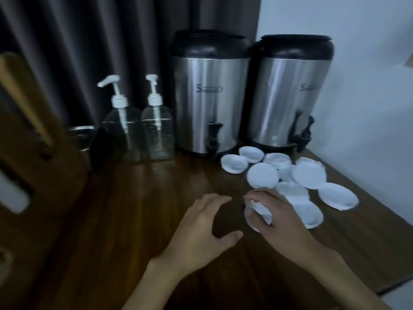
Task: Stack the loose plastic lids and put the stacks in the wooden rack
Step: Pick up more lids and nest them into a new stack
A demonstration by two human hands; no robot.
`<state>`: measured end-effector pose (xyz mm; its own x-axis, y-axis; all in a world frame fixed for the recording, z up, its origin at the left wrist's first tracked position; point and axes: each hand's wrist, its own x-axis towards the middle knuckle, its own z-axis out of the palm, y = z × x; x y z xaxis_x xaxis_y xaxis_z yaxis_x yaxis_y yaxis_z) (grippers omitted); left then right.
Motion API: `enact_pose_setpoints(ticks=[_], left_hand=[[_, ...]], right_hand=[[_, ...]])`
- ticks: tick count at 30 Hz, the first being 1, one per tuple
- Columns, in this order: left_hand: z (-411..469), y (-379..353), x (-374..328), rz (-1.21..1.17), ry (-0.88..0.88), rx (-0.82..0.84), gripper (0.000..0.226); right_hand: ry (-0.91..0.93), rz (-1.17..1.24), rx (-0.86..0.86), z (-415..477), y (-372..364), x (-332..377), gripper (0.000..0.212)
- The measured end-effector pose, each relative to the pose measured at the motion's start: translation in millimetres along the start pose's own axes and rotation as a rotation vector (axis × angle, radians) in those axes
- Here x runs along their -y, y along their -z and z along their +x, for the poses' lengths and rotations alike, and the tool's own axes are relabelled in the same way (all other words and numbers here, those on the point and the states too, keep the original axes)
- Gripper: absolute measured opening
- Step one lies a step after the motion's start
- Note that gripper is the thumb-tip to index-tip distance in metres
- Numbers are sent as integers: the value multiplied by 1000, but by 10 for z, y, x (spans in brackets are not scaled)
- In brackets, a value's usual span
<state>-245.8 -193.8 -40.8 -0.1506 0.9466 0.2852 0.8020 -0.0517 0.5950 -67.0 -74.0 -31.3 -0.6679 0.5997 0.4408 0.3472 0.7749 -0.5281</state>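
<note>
Two steel urns [209, 97] and pump bottles [122, 133] line the back of the table [116, 211], with the wooden rack [33, 135] at far left. Loose lids [309, 175] scatter right. The right grip [277, 218] clasps a lid [260, 209] at their near edge, and the left grip [201, 227] lies released just beside it.

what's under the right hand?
The right hand grips a tilted white lid, with a second lid flat on the wooden table beneath it. The hand covers most of both, so any further lids there cannot be seen.
</note>
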Motion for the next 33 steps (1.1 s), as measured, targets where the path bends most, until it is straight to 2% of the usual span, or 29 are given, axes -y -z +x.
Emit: enact_pose_setpoints(ticks=[3, 5, 9, 13, 15, 19, 23, 26, 29, 33], left_hand=[[285, -384, -42, -80, 7, 33, 83], [453, -549, -65, -139, 10, 28, 78], [725, -766, -86, -236, 48, -15, 76], [859, -922, -83, -203, 105, -36, 92], [884, -933, -69, -177, 108, -41, 89], [859, -886, -26, -236, 144, -91, 81], [736, -744, 80, -305, 219, -223, 77], [636, -587, 183, -321, 279, -328, 63], [541, -443, 270, -336, 327, -403, 54], [479, -327, 380, -449, 397, -472, 50]], right_hand=[[-134, -136, -84, -156, 226, -296, 27], [-185, -185, -72, -248, 334, -425, 31], [-164, -230, -27, -383, 376, -534, 38], [-152, -208, -20, -477, 315, -539, 40], [-162, -154, -21, -541, 243, -506, 42], [-242, -52, -63, -609, 46, -435, 61], [-231, -127, -17, -545, -113, -402, 78], [-235, -224, 52, -407, -245, -395, 89], [-264, -219, 107, -218, -375, -396, 93], [-262, -202, 79, 47, -510, -408, 89]])
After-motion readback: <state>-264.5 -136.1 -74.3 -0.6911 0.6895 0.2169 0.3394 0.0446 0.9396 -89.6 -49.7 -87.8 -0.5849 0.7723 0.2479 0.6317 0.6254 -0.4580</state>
